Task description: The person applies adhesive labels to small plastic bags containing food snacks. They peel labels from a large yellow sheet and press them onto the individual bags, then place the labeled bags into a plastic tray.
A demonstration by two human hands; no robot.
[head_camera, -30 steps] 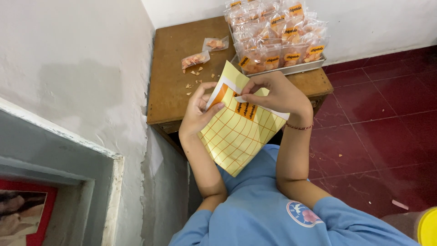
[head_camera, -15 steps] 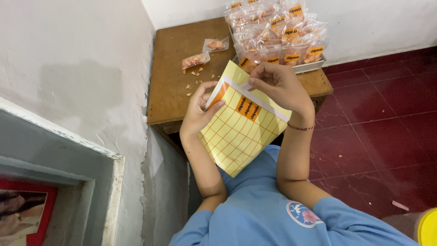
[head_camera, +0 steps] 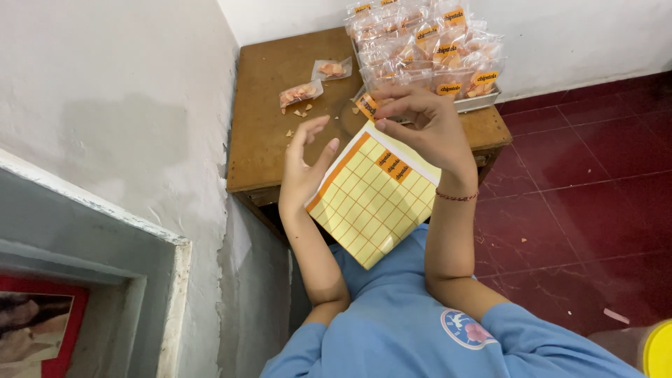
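My left hand props up a yellow sticker sheet with an orange grid, holding its left edge with the fingers spread upward. A few orange stickers remain near the sheet's top. My right hand is raised above the sheet's top edge, fingertips pinched on a small orange sticker that is off the sheet. Both hands hover over the front of a brown wooden table.
A metal tray piled with several clear snack bags bearing orange labels stands at the table's back right. Two loose snack bags and crumbs lie mid-table. A white wall is at left, red floor tiles at right.
My right hand has lifted from the sheet toward the tray with a peeled sticker between its fingertips. My left hand's fingers have spread open behind the sheet.
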